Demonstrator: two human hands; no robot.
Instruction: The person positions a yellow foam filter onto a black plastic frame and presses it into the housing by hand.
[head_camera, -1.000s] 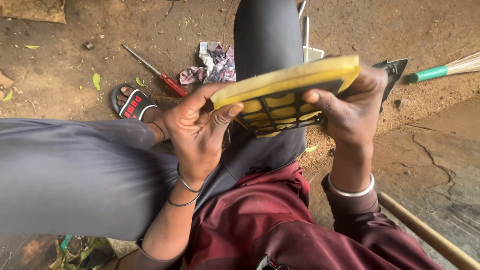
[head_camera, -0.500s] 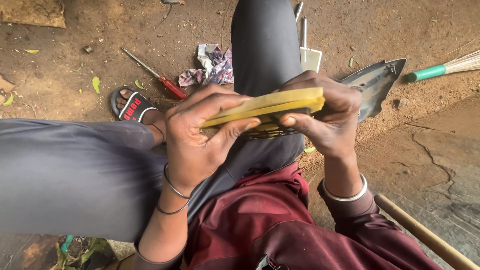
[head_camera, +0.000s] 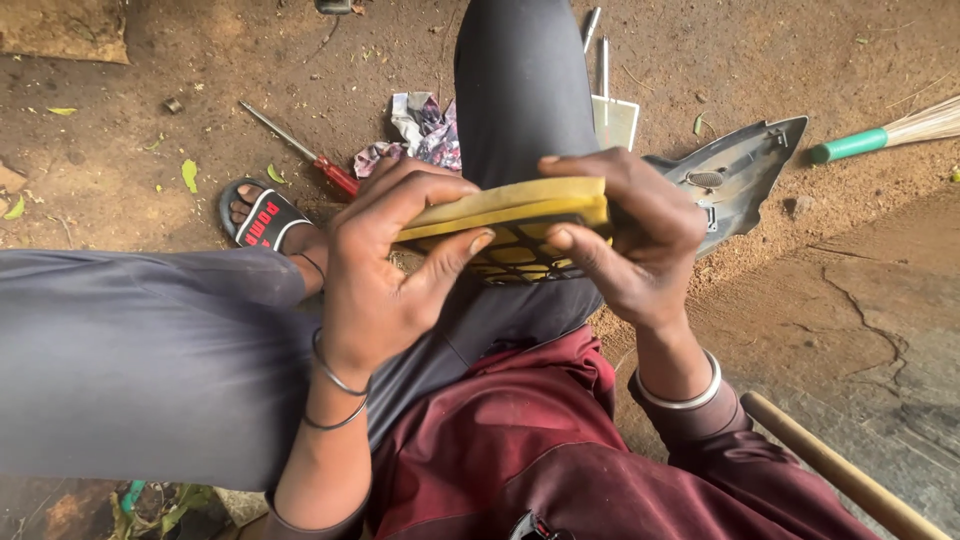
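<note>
A flat yellow foam pad with a black mesh grid on its underside is held above my lap, between my grey-trousered legs. My left hand grips its left end, thumb under the grid and fingers curled over the top. My right hand clamps the right end, fingers wrapped over the top edge and thumb pressing the grid from below. The pad lies almost edge-on to me, its yellow face tilted up and away.
On the dirt ground lie a red-handled screwdriver, a crumpled rag, a grey plastic panel, a green-handled broom and metal rods. A wooden stick lies at lower right. My sandalled foot is at the left.
The pad has tilted from showing its broad yellow face to lying almost edge-on and lower. Both hands have closed further over its ends.
</note>
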